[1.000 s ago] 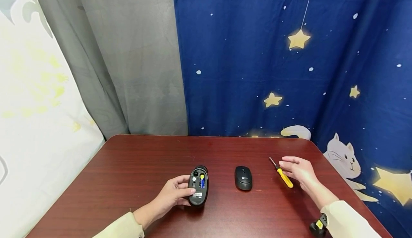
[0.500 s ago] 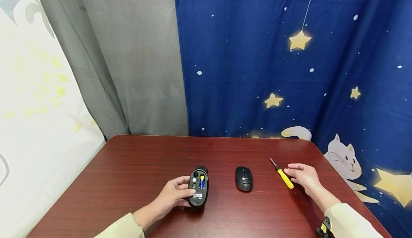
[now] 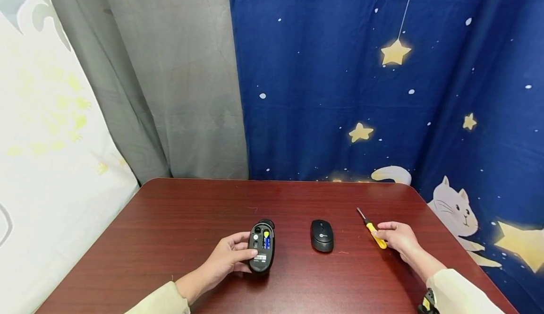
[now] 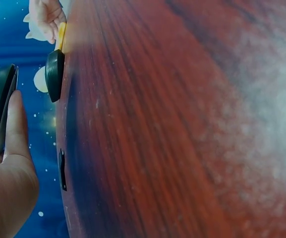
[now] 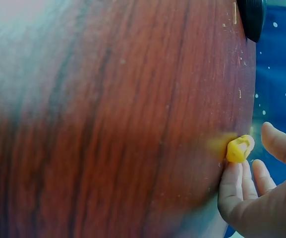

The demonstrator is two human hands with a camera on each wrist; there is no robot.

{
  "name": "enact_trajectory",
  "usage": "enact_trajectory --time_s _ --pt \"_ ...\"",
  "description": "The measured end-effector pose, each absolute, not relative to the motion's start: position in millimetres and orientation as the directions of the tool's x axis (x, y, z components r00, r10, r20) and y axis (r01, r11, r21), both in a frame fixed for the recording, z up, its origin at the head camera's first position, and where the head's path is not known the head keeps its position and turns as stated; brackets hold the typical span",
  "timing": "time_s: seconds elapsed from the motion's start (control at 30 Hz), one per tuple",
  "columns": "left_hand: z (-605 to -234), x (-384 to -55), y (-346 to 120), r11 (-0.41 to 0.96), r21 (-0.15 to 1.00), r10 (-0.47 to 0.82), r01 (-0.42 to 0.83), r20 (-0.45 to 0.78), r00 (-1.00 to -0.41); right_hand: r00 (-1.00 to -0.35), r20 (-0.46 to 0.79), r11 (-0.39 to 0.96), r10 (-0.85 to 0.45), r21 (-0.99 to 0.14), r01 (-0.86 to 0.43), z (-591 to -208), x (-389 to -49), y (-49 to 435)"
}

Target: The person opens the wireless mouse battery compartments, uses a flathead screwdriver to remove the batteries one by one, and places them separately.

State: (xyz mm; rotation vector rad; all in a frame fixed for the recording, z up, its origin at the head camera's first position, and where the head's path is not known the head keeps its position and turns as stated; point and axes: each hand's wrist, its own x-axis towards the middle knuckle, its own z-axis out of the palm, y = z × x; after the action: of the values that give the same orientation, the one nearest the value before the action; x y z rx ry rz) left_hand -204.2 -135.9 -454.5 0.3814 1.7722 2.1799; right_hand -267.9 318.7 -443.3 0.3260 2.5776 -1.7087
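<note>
My left hand (image 3: pixel 227 256) grips a black computer mouse (image 3: pixel 261 259) with its underside turned toward the head camera, thumb across the label. A blue and yellow battery (image 3: pixel 266 239) shows in its uncovered compartment. At the right, a screwdriver (image 3: pixel 376 238) with a yellow handle lies on the table, its shaft pointing away and left. My right hand (image 3: pixel 399 237) is at that handle. In the right wrist view, fingertips reach the handle (image 5: pixel 240 149) from one side while the thumb stands off from it.
A second black mouse (image 3: pixel 321 235) sits upright on the reddish-brown table (image 3: pixel 191 210), between the two hands. Beyond the held mouse's far end shows a dark curved piece (image 3: pixel 267 222); a thin black piece (image 4: pixel 62 169) lies on the table in the left wrist view. Curtains (image 3: pixel 314 115) hang behind.
My right hand has drawn back a little toward the screwdriver's handle end and lowered its fingers onto it. The left hand and its mouse have stayed put.
</note>
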Motion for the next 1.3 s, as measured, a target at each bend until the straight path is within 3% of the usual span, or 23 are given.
enact_trajectory --time_s 0.6,1.3 --pt "-452 -202 -134 -0.190 0.979 0.391 -0.070 0.010 -0.920 -0.971 -0.087 0.492 0.224 -0.850 0.190 -453 -268 315" --pt "-451 -202 -133 -0.187 0.980 0.392 -0.072 0.007 -0.920 -0.958 -0.067 0.468 0.277 -0.862 0.196 -458 -267 319"
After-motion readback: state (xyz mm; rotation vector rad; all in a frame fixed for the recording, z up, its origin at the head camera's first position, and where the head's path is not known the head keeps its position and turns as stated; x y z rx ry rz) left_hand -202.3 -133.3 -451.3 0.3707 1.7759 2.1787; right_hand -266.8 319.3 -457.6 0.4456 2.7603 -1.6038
